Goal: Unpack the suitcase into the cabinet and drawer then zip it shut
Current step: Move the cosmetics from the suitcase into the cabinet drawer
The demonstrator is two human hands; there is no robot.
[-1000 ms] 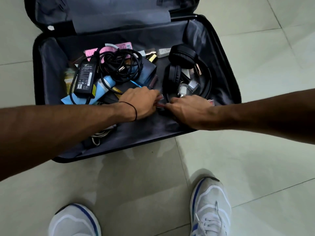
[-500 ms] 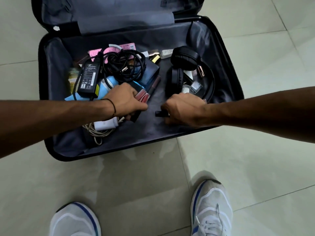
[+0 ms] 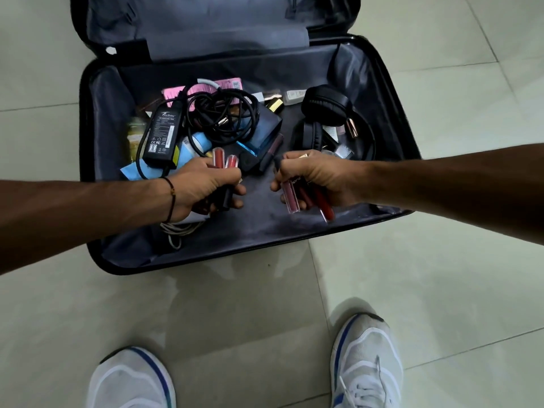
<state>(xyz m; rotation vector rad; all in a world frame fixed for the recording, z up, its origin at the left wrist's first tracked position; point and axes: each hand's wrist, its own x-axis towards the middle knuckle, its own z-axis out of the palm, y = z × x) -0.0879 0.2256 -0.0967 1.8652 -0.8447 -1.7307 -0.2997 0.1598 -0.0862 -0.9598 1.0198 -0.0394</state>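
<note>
A black suitcase lies open on the tiled floor, lid folded back. My left hand grips a bunch of red lip gloss tubes above the case's front half. My right hand grips several more lip gloss tubes, their ends sticking out below the fist. Inside lie a black power adapter with coiled black cable, black headphones, a dark blue box, a pink packet and a white cable.
Pale floor tiles surround the suitcase. My two white shoes stand just in front of it. Small bottles and gold-capped tubes sit at the back of the case. A light blue tube lies under the adapter.
Both hands have closed on lip gloss tubes from the case bottom and lifted apart, the left moving left, the right moving right.
</note>
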